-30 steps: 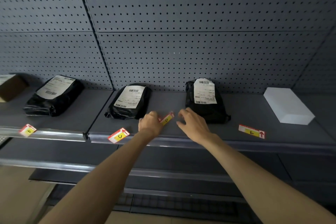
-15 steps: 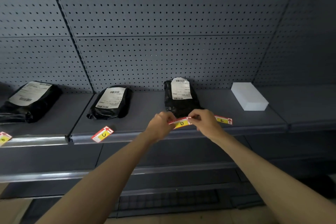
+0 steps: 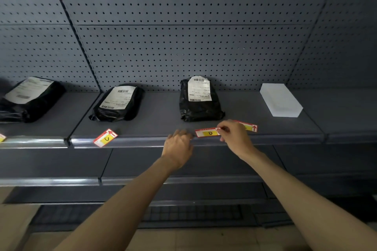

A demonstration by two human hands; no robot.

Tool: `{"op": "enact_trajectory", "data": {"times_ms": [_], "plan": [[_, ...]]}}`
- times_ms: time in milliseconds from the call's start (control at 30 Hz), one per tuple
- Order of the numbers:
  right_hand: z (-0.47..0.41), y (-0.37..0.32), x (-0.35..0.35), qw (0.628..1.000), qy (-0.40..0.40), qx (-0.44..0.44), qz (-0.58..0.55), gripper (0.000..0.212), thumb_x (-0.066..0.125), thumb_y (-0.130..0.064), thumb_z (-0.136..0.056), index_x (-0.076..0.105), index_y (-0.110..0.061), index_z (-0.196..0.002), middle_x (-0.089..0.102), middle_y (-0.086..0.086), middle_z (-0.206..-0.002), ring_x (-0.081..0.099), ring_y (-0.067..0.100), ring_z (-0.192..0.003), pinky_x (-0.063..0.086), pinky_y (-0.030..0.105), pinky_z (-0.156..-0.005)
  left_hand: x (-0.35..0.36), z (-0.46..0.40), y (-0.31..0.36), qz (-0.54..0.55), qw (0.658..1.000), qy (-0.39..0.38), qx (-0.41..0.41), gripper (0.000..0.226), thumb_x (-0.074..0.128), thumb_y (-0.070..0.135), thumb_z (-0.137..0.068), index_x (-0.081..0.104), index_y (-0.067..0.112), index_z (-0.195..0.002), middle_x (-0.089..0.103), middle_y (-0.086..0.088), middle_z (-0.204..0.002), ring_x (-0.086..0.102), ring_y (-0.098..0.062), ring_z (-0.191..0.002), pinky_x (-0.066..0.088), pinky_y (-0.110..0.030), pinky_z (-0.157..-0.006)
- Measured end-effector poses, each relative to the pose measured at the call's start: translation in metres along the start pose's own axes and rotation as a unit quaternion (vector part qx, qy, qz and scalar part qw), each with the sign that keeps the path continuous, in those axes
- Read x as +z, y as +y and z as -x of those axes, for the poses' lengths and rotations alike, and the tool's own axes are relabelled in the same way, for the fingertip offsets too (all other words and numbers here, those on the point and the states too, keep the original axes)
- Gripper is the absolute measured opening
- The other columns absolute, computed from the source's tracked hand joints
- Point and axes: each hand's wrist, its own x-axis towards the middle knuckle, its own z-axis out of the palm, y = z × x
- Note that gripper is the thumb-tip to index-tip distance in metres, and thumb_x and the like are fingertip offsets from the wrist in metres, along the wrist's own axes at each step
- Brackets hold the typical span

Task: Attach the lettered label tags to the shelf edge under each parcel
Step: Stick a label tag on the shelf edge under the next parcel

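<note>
While the right hand [image 3: 234, 138] pinches the D tag [image 3: 207, 133] at the shelf edge [image 3: 142, 142] below a black parcel [image 3: 199, 100], the left hand [image 3: 177, 149] hovers beside it, fingers loose, gripping nothing.

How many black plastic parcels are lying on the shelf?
3. One black plastic parcel at the far left, partly cut off; one left of centre; one at centre. More may lie outside the view.

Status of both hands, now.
Left hand: holding nothing, fingers loosely curled at the shelf edge.
Right hand: pinching the D tag.
</note>
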Motion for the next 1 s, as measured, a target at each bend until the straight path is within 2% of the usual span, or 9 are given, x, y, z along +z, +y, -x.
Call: {"op": "enact_trajectory", "data": {"times_ms": [233, 467, 533, 600, 667, 800, 900, 1000], "plan": [[-0.01, -0.005, 0.008, 1.0, -0.013, -0.013, -0.013, 0.01, 0.06, -0.007, -0.092, 0.068, -0.005, -0.098, 0.063, 0.009, -0.094, 0.062, 0.011, -0.063, 0.049, 0.017, -0.058, 0.005, 0.001, -0.001, -0.018, 1.0, 0.019, 0.018, 0.032, 0.049, 0.019, -0.095, 0.062, 0.015, -0.124, 0.057, -0.004, -0.127, 0.052, -0.023, -0.115, 0.044, -0.038, -0.096], [-0.02, -0.004, 0.017, 0.999, -0.031, -0.023, 0.008, 0.01, 0.059, -0.006, -0.093, 0.069, -0.007, -0.095, 0.061, 0.006, -0.091, 0.062, 0.012, -0.064, 0.048, 0.015, -0.054, 0.006, 0.002, 0.0, -0.01, 0.999, 0.034, 0.014, 0.031, 0.048, 0.018, -0.095, 0.064, 0.015, -0.122, 0.057, -0.005, -0.125, 0.053, -0.025, -0.111, 0.045, -0.038, -0.093], [-0.023, -0.003, 0.019, 0.999, -0.036, -0.029, 0.029, 0.011, 0.058, -0.008, -0.093, 0.068, -0.008, -0.095, 0.059, 0.006, -0.091, 0.062, 0.017, -0.069, 0.051, 0.021, -0.061, 0.006, 0.002, -0.001, -0.008, 0.999, 0.036, 0.015, 0.029, 0.048, 0.017, -0.095, 0.065, 0.013, -0.118, 0.058, -0.006, -0.121, 0.053, -0.025, -0.109, 0.046, -0.038, -0.09], [-0.025, -0.002, 0.02, 0.997, -0.043, -0.032, 0.048, 0.013, 0.056, -0.009, -0.094, 0.069, -0.006, -0.096, 0.059, 0.007, -0.091, 0.061, 0.02, -0.073, 0.055, 0.035, -0.069, 0.007, 0.004, -0.003, -0.004, 0.999, 0.039, 0.016, 0.029, 0.048, 0.017, -0.095, 0.065, 0.012, -0.118, 0.058, -0.006, -0.118, 0.052, -0.025, -0.107, 0.047, -0.037, -0.089], [-0.026, -0.001, 0.023, 0.996, -0.052, -0.037, 0.066, 0.014, 0.056, -0.009, -0.095, 0.069, -0.006, -0.096, 0.058, 0.007, -0.091, 0.06, 0.02, -0.073, 0.054, 0.041, -0.072, 0.008, 0.005, -0.004, 0.007, 0.999, 0.043, 0.018, 0.031, 0.048, 0.016, -0.095, 0.065, 0.013, -0.12, 0.058, -0.006, -0.119, 0.052, -0.024, -0.107, 0.047, -0.037, -0.09], [-0.024, -0.002, 0.03, 0.991, -0.064, -0.057, 0.105, 0.019, 0.052, -0.01, -0.097, 0.069, -0.007, -0.105, 0.055, 0.004, -0.094, 0.058, 0.02, -0.082, 0.048, 0.033, -0.071, 0.008, 0.003, -0.005, 0.012, 0.999, 0.046, 0.023, 0.031, 0.05, 0.016, -0.095, 0.066, 0.015, -0.122, 0.059, -0.005, -0.118, 0.051, -0.023, -0.105, 0.046, -0.035, -0.089], [-0.023, -0.003, 0.029, 0.986, -0.072, -0.065, 0.134, 0.02, 0.051, -0.011, -0.097, 0.068, -0.008, -0.108, 0.058, 0.007, -0.099, 0.058, 0.021, -0.087, 0.048, 0.032, -0.073, 0.006, 0.0, -0.006, 0.016, 0.999, 0.036, 0.03, 0.03, 0.05, 0.016, -0.095, 0.066, 0.015, -0.12, 0.06, -0.005, -0.118, 0.052, -0.023, -0.105, 0.047, -0.035, -0.088], [-0.021, -0.004, 0.022, 0.987, -0.066, -0.06, 0.133, 0.019, 0.056, -0.016, -0.096, 0.065, -0.008, -0.11, 0.057, 0.004, -0.1, 0.058, 0.016, -0.084, 0.042, 0.026, -0.069, 0.0, -0.005, -0.005, 0.014, 0.999, 0.01, 0.035, 0.028, 0.05, 0.017, -0.094, 0.065, 0.015, -0.118, 0.059, -0.006, -0.117, 0.051, -0.024, -0.107, 0.047, -0.036, -0.09]]}}
